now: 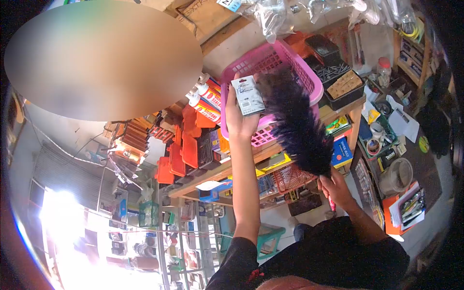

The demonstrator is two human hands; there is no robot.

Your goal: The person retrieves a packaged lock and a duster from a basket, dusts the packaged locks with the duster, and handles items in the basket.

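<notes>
My left hand is closed around a small white retail packet with a hang hole and a barcode, held up over the pink plastic basket. My right hand grips the pinkish handle of a dark, fluffy feather duster. The duster's bristles point up and reach beside the packet, across the basket's front side. Whether the bristles touch the packet, I cannot tell. The bristles hide part of the basket's inside.
Silicone sealant tubes stand left of the basket, near red bins. At right are a black tray of screws and a brown sponge-like block. Clear plastic bags hang overhead. A cluttered desk lies at far right.
</notes>
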